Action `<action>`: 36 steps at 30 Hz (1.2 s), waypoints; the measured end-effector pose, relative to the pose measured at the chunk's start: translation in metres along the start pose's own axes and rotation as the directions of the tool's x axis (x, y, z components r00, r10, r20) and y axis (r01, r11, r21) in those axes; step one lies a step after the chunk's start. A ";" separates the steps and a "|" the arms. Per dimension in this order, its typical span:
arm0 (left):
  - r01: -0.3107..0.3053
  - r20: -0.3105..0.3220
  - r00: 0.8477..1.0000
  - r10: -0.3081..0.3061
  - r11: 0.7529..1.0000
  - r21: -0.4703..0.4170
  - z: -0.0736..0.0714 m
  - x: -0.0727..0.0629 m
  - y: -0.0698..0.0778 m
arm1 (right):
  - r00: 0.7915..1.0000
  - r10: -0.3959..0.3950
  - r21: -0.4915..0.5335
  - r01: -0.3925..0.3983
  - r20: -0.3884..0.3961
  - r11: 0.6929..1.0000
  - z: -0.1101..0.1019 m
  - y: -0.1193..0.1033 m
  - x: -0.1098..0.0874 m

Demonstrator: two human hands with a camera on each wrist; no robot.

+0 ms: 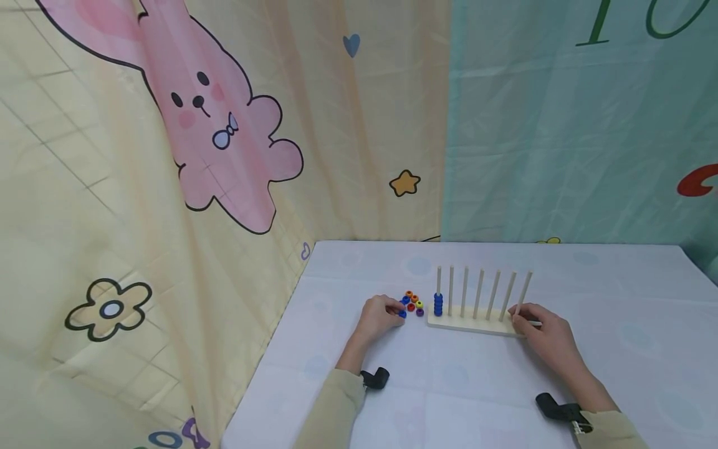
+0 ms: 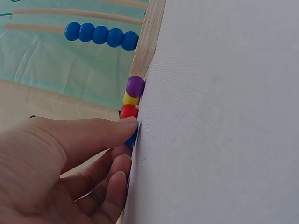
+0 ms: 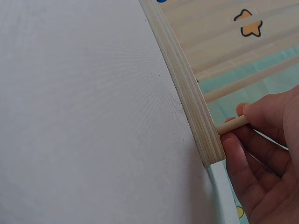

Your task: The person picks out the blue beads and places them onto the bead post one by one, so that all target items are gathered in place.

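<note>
A pale wooden bead rack [image 1: 471,325] with several upright pegs stands on the table. Its leftmost peg carries a stack of several blue beads [image 1: 438,305]; the other pegs bear none. Left of the rack, my left hand [image 1: 377,316] pinches a blue bead [image 2: 132,137] between thumb and fingers, low at the tabletop. Loose beads lie between that hand and the rack, among them a purple bead [image 2: 135,86], a red bead [image 2: 129,111] and a yellow bead [image 1: 419,304]. At the rack's right end, my right hand [image 1: 546,330] grips the last peg [image 3: 233,124] near its foot.
A white cloth [image 1: 437,386] covers the table. Behind it hangs a printed curtain [image 1: 359,125], cream on the left and teal on the right. Black wrist mounts [image 1: 376,378] sit at both sleeves.
</note>
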State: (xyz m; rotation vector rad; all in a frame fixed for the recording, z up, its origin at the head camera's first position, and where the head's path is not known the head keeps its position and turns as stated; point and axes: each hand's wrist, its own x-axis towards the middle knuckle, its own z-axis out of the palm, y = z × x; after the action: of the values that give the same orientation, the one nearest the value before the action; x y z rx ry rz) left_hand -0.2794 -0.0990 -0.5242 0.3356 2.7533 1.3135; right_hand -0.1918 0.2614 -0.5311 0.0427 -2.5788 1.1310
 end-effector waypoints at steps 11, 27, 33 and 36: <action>0.003 0.000 1.000 -0.003 1.000 0.026 0.000 -0.002 0.003 | 1.000 -0.007 -0.004 0.007 -0.017 1.000 0.002 0.003 0.000; -0.019 -0.005 1.000 0.019 1.000 -0.021 -0.002 -0.005 0.003 | 1.000 -0.008 0.005 0.008 -0.007 1.000 0.001 0.006 0.000; -0.026 -0.032 0.999 0.025 0.999 -0.032 -0.003 -0.005 0.007 | 1.000 -0.006 0.007 0.006 -0.008 1.000 0.001 0.006 0.001; -0.025 -0.046 0.999 0.023 0.999 -0.044 -0.002 -0.005 0.008 | 1.000 -0.005 0.005 0.005 -0.009 1.000 0.001 0.006 0.002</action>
State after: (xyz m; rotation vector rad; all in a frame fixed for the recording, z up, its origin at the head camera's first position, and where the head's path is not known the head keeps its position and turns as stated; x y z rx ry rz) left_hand -0.2740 -0.0969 -0.5170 0.3414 2.7604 1.4031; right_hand -0.1946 0.2650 -0.5357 0.0456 -2.5663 1.1338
